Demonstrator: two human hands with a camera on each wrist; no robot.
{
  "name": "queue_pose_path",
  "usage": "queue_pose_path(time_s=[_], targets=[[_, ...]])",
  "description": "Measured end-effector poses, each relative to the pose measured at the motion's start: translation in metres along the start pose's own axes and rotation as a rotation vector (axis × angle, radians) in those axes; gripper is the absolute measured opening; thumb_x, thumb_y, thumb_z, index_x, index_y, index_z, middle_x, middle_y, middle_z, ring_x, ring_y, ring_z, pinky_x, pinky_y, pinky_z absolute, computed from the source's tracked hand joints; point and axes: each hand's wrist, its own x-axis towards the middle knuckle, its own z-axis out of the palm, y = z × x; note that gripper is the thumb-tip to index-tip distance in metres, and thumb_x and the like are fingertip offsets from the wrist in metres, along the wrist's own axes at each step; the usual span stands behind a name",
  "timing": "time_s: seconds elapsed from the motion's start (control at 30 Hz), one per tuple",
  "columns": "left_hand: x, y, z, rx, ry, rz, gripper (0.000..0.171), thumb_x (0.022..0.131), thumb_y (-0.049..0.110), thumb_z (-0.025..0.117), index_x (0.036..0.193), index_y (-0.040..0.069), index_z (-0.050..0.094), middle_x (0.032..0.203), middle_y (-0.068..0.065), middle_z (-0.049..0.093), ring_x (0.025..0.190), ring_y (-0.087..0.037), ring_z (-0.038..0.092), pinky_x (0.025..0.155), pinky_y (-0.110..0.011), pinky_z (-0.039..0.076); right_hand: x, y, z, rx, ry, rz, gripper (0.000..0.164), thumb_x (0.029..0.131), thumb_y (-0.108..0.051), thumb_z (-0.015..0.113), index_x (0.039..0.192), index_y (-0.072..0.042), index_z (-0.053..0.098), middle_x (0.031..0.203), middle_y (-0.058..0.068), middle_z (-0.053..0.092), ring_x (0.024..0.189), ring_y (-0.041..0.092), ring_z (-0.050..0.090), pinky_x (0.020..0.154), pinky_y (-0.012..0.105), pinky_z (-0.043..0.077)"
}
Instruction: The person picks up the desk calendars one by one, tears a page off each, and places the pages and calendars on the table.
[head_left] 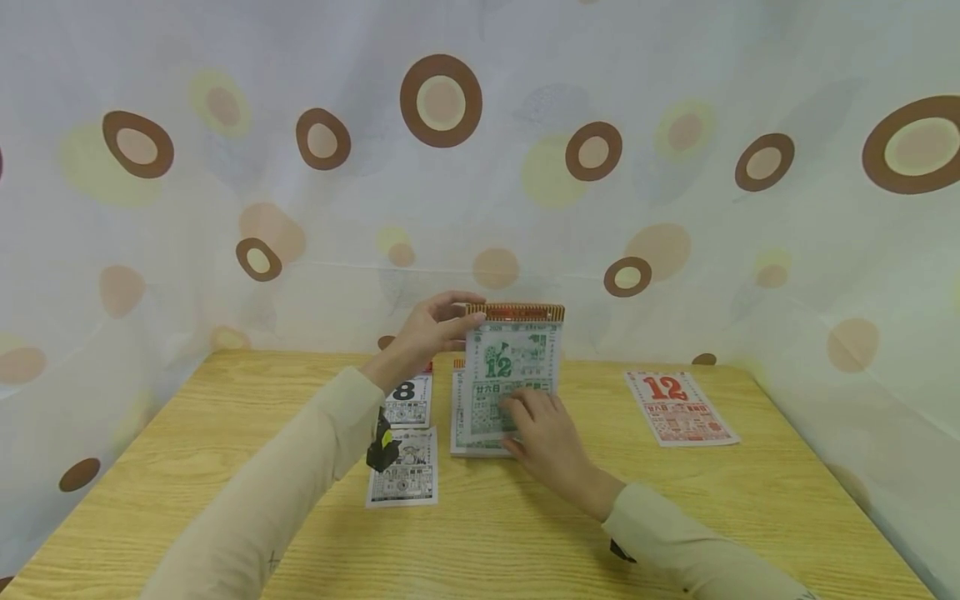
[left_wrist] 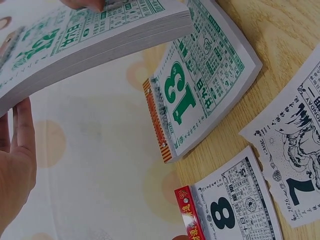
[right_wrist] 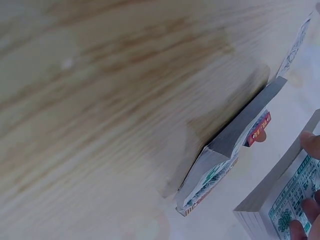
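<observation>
A thick tear-off calendar (head_left: 517, 350) with a green 12 and a striped orange top band is tilted up over the table. My left hand (head_left: 438, 323) holds its upper left corner, thumb on the front and fingers behind. On the lower part of its front page are the bent fingers of my right hand (head_left: 551, 429), with the thumb at the bottom edge. Behind and beneath it lies a second tear-off calendar (left_wrist: 210, 75) showing a green 13, also with an orange band. The right wrist view shows the held calendar's thick page edge (right_wrist: 270, 185).
Left of the pads lies a smaller calendar (left_wrist: 227, 212) with a black 8 and red band. Nearer me is a loose sheet (left_wrist: 295, 165) with a 7. A loose sheet (head_left: 678, 408) with a red 12 lies at the right. A patterned curtain (head_left: 495, 208) stands behind the wooden table (head_left: 525, 533).
</observation>
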Motion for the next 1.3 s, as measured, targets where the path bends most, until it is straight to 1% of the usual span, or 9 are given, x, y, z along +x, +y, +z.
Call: queue_pose_path(time_s=[0.17, 0.27, 0.4, 0.53, 0.67, 0.83, 1.03, 1.13, 1.3], targets=[[0.000, -0.003, 0.000, -0.007, 0.004, -0.018, 0.036, 0.086, 0.023, 0.063, 0.121, 0.018, 0.055, 0.117, -0.011, 0.055, 0.101, -0.024, 0.061, 0.086, -0.037, 0.053, -0.001, 0.000, 0.001, 0.024, 0.012, -0.009, 0.047, 0.064, -0.021, 0.083, 0.101, -0.009, 0.056, 0.102, 0.007, 0.055, 0.091, 0.021, 0.054, 0.075, 0.033, 0.044], [0.000, -0.003, 0.000, -0.004, 0.008, -0.026, 0.035, 0.086, 0.023, 0.063, 0.120, 0.018, 0.055, 0.118, -0.012, 0.055, 0.101, -0.024, 0.061, 0.085, -0.036, 0.054, -0.002, 0.000, -0.001, 0.036, 0.020, -0.018, 0.044, 0.065, -0.021, 0.082, 0.099, -0.009, 0.057, 0.101, 0.006, 0.056, 0.091, 0.021, 0.054, 0.074, 0.033, 0.044], [0.000, -0.003, 0.000, -0.005, 0.011, -0.030, 0.035, 0.086, 0.023, 0.063, 0.120, 0.017, 0.055, 0.120, -0.013, 0.053, 0.101, -0.024, 0.060, 0.086, -0.036, 0.053, -0.002, 0.000, -0.003, 0.061, 0.023, -0.035, 0.035, 0.069, -0.019, 0.079, 0.095, -0.009, 0.059, 0.100, 0.005, 0.056, 0.091, 0.020, 0.053, 0.073, 0.032, 0.044], [0.000, -0.004, 0.000, -0.008, 0.012, -0.028, 0.034, 0.087, 0.022, 0.063, 0.120, 0.017, 0.056, 0.119, -0.012, 0.053, 0.100, -0.024, 0.060, 0.085, -0.037, 0.054, -0.002, 0.002, -0.004, 0.108, 0.040, -0.059, 0.023, 0.072, -0.014, 0.074, 0.091, -0.010, 0.060, 0.097, 0.003, 0.056, 0.090, 0.018, 0.052, 0.070, 0.030, 0.042], [0.000, -0.005, -0.001, -0.009, 0.012, -0.028, 0.034, 0.087, 0.022, 0.063, 0.120, 0.017, 0.056, 0.118, -0.011, 0.053, 0.100, -0.024, 0.060, 0.085, -0.037, 0.054, -0.002, 0.003, -0.004, 0.162, 0.063, -0.067, 0.016, 0.074, -0.009, 0.070, 0.088, -0.010, 0.063, 0.095, 0.003, 0.056, 0.088, 0.018, 0.052, 0.069, 0.029, 0.042], [0.001, -0.005, -0.001, -0.021, 0.018, -0.034, 0.033, 0.087, 0.021, 0.063, 0.119, 0.016, 0.056, 0.120, -0.010, 0.053, 0.101, -0.024, 0.060, 0.085, -0.038, 0.054, -0.002, 0.005, -0.004, 0.208, 0.087, -0.044, 0.011, 0.073, -0.008, 0.072, 0.081, -0.010, 0.065, 0.091, 0.002, 0.058, 0.084, 0.016, 0.054, 0.066, 0.028, 0.043], [0.001, -0.006, -0.001, -0.019, 0.025, -0.038, 0.033, 0.086, 0.021, 0.063, 0.118, 0.016, 0.057, 0.117, -0.010, 0.053, 0.099, -0.023, 0.061, 0.084, -0.038, 0.054, -0.001, 0.006, -0.004, 0.269, 0.124, -0.010, 0.017, 0.067, -0.007, 0.078, 0.075, -0.011, 0.063, 0.088, 0.003, 0.059, 0.080, 0.016, 0.055, 0.066, 0.030, 0.046], [0.001, -0.006, -0.001, -0.019, 0.020, -0.034, 0.033, 0.086, 0.021, 0.063, 0.118, 0.016, 0.057, 0.117, -0.010, 0.054, 0.099, -0.023, 0.061, 0.084, -0.038, 0.054, -0.001, 0.006, -0.006, 0.304, 0.111, 0.031, 0.020, 0.066, -0.006, 0.079, 0.074, -0.011, 0.061, 0.088, 0.002, 0.059, 0.081, 0.015, 0.055, 0.068, 0.029, 0.047], [0.001, -0.006, -0.002, -0.014, 0.013, -0.023, 0.033, 0.087, 0.021, 0.063, 0.119, 0.016, 0.056, 0.118, -0.011, 0.054, 0.101, -0.025, 0.060, 0.085, -0.038, 0.054, -0.001, 0.006, -0.009, 0.395, 0.077, 0.102, 0.023, 0.066, -0.005, 0.079, 0.073, -0.011, 0.059, 0.089, 0.001, 0.058, 0.084, 0.015, 0.056, 0.073, 0.029, 0.051]])
